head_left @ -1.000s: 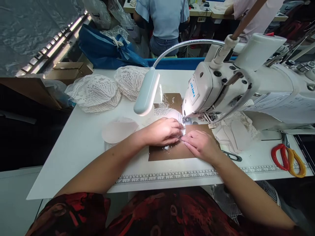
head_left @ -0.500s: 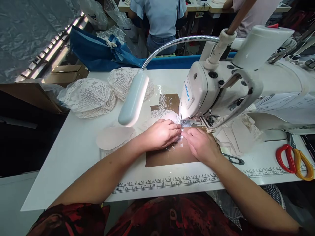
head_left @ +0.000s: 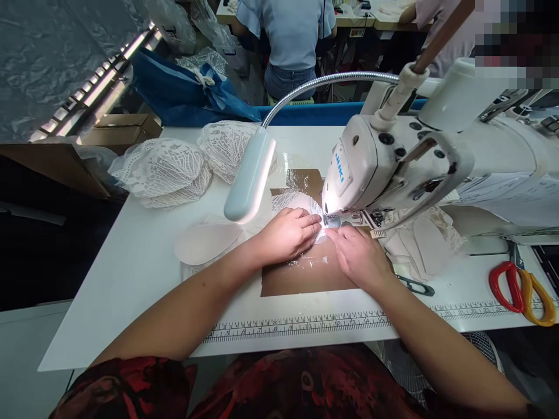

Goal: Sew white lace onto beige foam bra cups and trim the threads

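Note:
White lace fabric (head_left: 297,201) lies under the presser foot (head_left: 325,220) of a white sewing machine (head_left: 356,160). My left hand (head_left: 293,234) rests over the fabric left of the foot, its fingers together and pressing the lace down. Just in front of the foot, my right hand (head_left: 358,253) has thumb and fingers pinched at the fabric's near edge. Both hands' fingertips almost meet by the needle, and they partly cover the fabric. Beneath them is a brown taped sheet (head_left: 305,276) on the white table (head_left: 144,279).
A lamp (head_left: 248,177) hangs low left of the machine. Lace cups (head_left: 163,171) and pale cut pieces (head_left: 207,243) lie left; more pieces (head_left: 414,244) lie right, near thread snips (head_left: 414,286) and scissors (head_left: 522,288). A printed ruler (head_left: 297,326) lines the front edge. A seated person (head_left: 292,41) is beyond.
The camera view has shifted slightly, moving the machine and lamp a little right in the picture. Both hands stay at the foot; slightly more lace shows between them.

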The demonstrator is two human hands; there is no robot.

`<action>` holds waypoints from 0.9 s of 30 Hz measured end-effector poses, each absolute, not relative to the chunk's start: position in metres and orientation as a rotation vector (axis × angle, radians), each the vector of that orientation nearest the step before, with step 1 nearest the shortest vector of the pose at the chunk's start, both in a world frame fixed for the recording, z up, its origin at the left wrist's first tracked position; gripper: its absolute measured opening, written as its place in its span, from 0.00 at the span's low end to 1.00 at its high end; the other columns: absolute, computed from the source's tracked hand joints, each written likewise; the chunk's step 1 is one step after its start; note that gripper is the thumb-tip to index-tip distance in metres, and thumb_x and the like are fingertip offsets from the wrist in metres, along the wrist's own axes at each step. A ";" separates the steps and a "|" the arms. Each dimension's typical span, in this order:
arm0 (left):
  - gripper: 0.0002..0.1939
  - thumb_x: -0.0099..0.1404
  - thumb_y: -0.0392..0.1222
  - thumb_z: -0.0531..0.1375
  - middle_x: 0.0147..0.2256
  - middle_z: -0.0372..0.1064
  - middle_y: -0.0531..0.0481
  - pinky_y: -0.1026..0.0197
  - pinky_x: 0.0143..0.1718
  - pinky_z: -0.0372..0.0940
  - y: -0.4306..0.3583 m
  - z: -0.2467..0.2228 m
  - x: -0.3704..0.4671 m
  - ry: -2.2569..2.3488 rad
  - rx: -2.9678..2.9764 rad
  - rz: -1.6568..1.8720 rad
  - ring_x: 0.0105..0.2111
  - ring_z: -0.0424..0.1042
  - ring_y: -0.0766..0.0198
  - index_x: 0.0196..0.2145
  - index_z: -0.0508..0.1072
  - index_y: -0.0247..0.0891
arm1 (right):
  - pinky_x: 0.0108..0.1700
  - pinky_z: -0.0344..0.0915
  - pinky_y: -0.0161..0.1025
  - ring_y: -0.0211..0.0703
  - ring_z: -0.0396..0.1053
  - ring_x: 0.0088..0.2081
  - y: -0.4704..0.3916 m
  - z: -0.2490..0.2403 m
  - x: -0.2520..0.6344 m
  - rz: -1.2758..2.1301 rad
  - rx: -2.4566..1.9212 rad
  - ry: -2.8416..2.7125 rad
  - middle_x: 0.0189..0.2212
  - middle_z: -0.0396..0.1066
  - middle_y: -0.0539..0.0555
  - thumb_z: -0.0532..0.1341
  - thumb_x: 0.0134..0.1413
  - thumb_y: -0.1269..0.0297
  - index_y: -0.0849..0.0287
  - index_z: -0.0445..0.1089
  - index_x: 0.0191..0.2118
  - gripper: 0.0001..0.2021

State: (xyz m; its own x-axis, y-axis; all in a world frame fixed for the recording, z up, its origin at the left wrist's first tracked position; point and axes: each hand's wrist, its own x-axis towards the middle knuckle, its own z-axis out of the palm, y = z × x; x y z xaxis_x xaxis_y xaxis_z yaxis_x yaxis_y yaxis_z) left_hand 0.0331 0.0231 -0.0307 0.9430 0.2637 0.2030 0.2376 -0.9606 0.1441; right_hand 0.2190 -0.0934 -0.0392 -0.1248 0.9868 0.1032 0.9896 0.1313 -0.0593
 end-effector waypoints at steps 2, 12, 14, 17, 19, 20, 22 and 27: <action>0.17 0.72 0.42 0.51 0.54 0.69 0.42 0.54 0.45 0.63 0.023 -0.031 0.033 0.387 2.979 0.351 0.45 0.67 0.55 0.52 0.71 0.34 | 0.28 0.52 0.39 0.42 0.65 0.31 -0.095 -0.040 0.220 -0.054 -1.940 -2.289 0.37 0.74 0.55 0.52 0.56 0.76 0.56 0.73 0.54 0.23; 0.15 0.73 0.39 0.49 0.51 0.72 0.44 0.54 0.48 0.62 0.019 -0.036 0.034 0.303 2.985 0.383 0.48 0.68 0.56 0.49 0.73 0.36 | 0.29 0.52 0.39 0.42 0.64 0.31 -0.096 -0.037 0.222 0.001 -1.894 -2.343 0.35 0.72 0.55 0.53 0.54 0.76 0.56 0.75 0.48 0.20; 0.15 0.73 0.40 0.50 0.51 0.72 0.46 0.54 0.49 0.61 0.020 -0.036 0.034 0.319 2.970 0.395 0.48 0.68 0.56 0.49 0.73 0.36 | 0.28 0.51 0.39 0.42 0.64 0.30 -0.095 -0.036 0.221 0.017 -1.926 -2.345 0.35 0.72 0.55 0.53 0.55 0.75 0.55 0.75 0.49 0.20; 0.15 0.72 0.39 0.50 0.52 0.72 0.47 0.55 0.49 0.62 0.023 -0.036 0.034 0.358 2.959 0.396 0.48 0.68 0.56 0.49 0.74 0.36 | 0.28 0.52 0.39 0.43 0.64 0.30 -0.093 -0.036 0.218 0.026 -1.981 -2.332 0.35 0.73 0.55 0.52 0.56 0.74 0.55 0.73 0.53 0.22; 0.15 0.72 0.39 0.50 0.52 0.72 0.47 0.54 0.49 0.62 0.025 -0.036 0.035 0.404 2.957 0.393 0.48 0.68 0.55 0.49 0.74 0.36 | 0.28 0.53 0.39 0.43 0.64 0.30 -0.092 -0.036 0.217 0.020 -1.997 -2.317 0.36 0.73 0.56 0.52 0.57 0.72 0.55 0.71 0.55 0.22; 0.15 0.72 0.39 0.50 0.52 0.72 0.47 0.54 0.48 0.63 0.026 -0.036 0.036 0.427 2.955 0.395 0.48 0.68 0.55 0.49 0.74 0.36 | 0.29 0.53 0.39 0.44 0.65 0.31 -0.091 -0.037 0.217 0.013 -1.999 -2.306 0.36 0.73 0.56 0.52 0.58 0.72 0.55 0.71 0.56 0.23; 0.15 0.72 0.39 0.50 0.52 0.72 0.47 0.53 0.48 0.63 0.027 -0.037 0.036 0.472 2.951 0.408 0.48 0.68 0.55 0.49 0.74 0.36 | 0.30 0.54 0.39 0.44 0.66 0.32 -0.092 -0.039 0.217 -0.001 -1.991 -2.287 0.36 0.74 0.56 0.51 0.58 0.72 0.54 0.71 0.57 0.23; 0.15 0.71 0.40 0.51 0.52 0.71 0.45 0.51 0.49 0.63 0.029 -0.042 0.034 0.574 2.949 0.458 0.49 0.67 0.53 0.49 0.74 0.36 | 0.29 0.55 0.38 0.43 0.66 0.32 -0.093 -0.042 0.220 0.016 -1.954 -2.249 0.36 0.74 0.55 0.51 0.58 0.72 0.54 0.72 0.55 0.22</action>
State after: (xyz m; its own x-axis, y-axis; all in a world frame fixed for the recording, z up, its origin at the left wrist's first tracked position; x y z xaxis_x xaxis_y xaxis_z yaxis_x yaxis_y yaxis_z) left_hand 0.0345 0.0288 -0.0418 0.8834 0.3812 0.2724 0.3502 -0.9235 0.1566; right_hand 0.2202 -0.0926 -0.0418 -0.1321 0.9845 0.1152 0.9828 0.1452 -0.1143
